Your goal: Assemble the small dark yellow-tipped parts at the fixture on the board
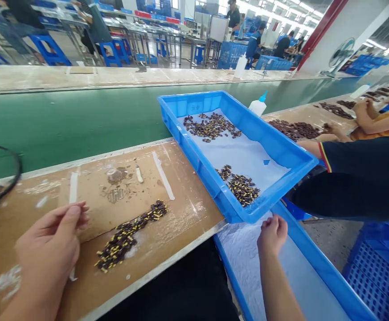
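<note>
My left hand is over the left part of the worktable, thumb pressed against the fingers; whatever sits between them is too small to make out. To its right lies a long heap of small dark brown and yellow pieces. My right hand hangs over a lower blue tray, just below the near corner of an upper blue tray. Its fingers are curled closed, their contents hidden. Inside the upper tray, on pale lining, similar pieces lie in a far group and a near group.
A small white-handled tool lies beside glue stains. Behind the table runs a green conveyor belt. A glue bottle stands behind the upper tray. At right, a co-worker's dark sleeve reaches close to the trays. A black cable curves at left.
</note>
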Motion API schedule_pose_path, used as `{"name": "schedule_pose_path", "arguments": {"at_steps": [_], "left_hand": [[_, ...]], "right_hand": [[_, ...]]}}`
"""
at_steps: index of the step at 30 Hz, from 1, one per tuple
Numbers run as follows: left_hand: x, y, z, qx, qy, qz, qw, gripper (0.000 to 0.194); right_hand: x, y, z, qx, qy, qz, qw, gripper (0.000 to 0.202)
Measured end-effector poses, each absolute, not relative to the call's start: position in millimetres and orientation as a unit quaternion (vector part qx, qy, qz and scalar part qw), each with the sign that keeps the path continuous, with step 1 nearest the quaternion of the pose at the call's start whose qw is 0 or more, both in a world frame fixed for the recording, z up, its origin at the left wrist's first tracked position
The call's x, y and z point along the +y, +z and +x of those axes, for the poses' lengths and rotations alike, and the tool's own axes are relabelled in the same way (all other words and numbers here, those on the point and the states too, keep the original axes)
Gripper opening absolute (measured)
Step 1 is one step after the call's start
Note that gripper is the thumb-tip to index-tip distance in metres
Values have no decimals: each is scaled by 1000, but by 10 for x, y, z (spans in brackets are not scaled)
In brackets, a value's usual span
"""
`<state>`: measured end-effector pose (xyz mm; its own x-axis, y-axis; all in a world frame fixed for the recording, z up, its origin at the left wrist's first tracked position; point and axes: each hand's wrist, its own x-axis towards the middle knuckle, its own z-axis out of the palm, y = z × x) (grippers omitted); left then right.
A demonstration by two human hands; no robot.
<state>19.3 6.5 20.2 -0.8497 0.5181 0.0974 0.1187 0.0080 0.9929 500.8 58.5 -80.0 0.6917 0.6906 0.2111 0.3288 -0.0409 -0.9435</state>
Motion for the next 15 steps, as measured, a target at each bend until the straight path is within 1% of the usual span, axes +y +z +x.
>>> {"name": "schedule_pose_path", "arguments": {"at_steps": [3, 4, 7, 9, 12, 15], "left_hand": [[77, 166, 141, 644, 702, 212, 218, 11], [81, 158, 131, 616, 710, 236, 248, 11], [63, 183, 143, 580, 709, 302, 264, 20], [-26, 258, 181, 582, 698, 340, 244, 30], [-371, 437, 260, 573, 669, 432, 192, 43], [-952, 577, 338, 564, 622, 522, 148, 46]], "right_hand": [[-65, -805, 4440, -407, 201, -656, 603, 30], [-256, -762, 4267, -479, 220, -614, 588, 26], [-498, -517, 3822, -714, 241, -453, 476, 6], [-354, -313, 3529, -789, 241, -393, 406, 11], [86, -60, 3064, -819, 233, -390, 350, 15], [490, 79, 2692, -854, 196, -382, 293, 25]]}}
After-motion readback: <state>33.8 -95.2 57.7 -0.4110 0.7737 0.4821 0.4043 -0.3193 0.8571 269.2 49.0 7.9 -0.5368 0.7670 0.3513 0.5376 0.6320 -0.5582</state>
